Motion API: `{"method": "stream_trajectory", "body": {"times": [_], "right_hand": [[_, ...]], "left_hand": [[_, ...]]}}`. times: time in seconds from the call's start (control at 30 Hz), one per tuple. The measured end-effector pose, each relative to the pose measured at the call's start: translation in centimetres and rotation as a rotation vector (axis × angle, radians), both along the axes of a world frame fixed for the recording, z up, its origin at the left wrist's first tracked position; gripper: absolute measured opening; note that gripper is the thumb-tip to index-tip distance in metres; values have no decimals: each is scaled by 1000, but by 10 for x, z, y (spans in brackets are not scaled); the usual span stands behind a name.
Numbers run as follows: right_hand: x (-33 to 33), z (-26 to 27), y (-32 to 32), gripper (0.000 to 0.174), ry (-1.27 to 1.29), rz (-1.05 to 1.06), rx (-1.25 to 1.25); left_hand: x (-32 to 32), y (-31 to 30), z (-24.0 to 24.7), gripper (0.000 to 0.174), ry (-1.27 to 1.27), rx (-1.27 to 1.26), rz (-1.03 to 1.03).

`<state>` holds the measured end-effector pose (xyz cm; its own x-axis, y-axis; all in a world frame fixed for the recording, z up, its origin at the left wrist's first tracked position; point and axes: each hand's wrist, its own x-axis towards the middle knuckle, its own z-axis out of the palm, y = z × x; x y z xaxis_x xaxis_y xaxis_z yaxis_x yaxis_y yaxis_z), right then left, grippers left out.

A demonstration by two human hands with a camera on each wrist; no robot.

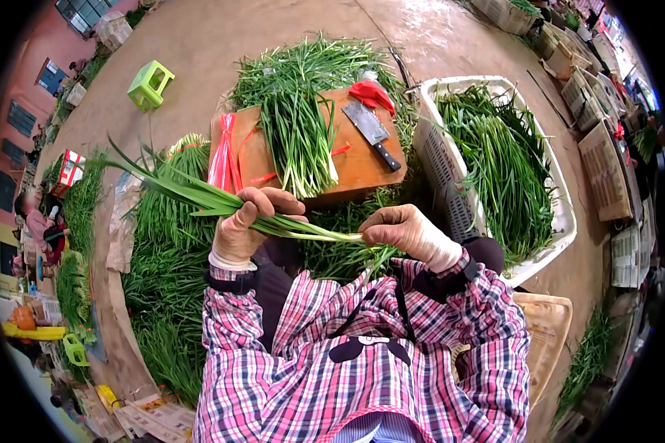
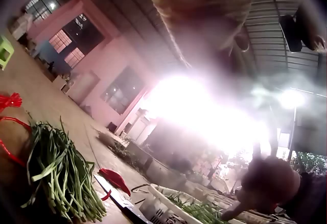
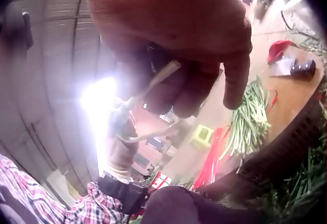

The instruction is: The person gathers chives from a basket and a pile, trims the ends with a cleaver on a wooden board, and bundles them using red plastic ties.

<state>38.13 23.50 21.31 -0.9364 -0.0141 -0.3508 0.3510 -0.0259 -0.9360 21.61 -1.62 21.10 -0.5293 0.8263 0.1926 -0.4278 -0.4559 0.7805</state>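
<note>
The left hand point(image 1: 245, 225) grips a small bunch of long green stalks point(image 1: 199, 196), leaves pointing up-left. The right hand point(image 1: 406, 235) pinches the pale ends of the stalks between thumb and fingers; in the right wrist view, this hand point(image 3: 179, 45) looms close, a pale stalk end point(image 3: 167, 71) at its fingers. In front, a larger bunch point(image 1: 299, 140) lies on a wooden board point(image 1: 369, 162), beside red ribbon strips point(image 1: 225, 151) and a cleaver point(image 1: 366, 124). In the left wrist view the larger bunch point(image 2: 64, 178) shows at lower left.
A white crate point(image 1: 430, 133) of greens stands to the right. Heaped greens point(image 1: 162, 295) lie at the left and behind the board. A red cloth point(image 1: 372, 96) is by the cleaver; a green stool point(image 1: 149, 85) stands at the back left.
</note>
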Motion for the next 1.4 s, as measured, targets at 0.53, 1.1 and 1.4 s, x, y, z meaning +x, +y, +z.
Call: {"method": "stream_trajectory", "body": {"times": [0.53, 1.1, 1.4], "right_hand": [[-12, -12, -26, 19, 66, -74, -259], [40, -97, 25, 30, 261, 171, 885], [-24, -35, -63, 35, -19, -369, -393]], "left_hand": [[2, 21, -4, 30, 170, 9, -422], [-32, -9, -73, 27, -533, 148, 392], [2, 12, -56, 24, -480, 131, 438]]}}
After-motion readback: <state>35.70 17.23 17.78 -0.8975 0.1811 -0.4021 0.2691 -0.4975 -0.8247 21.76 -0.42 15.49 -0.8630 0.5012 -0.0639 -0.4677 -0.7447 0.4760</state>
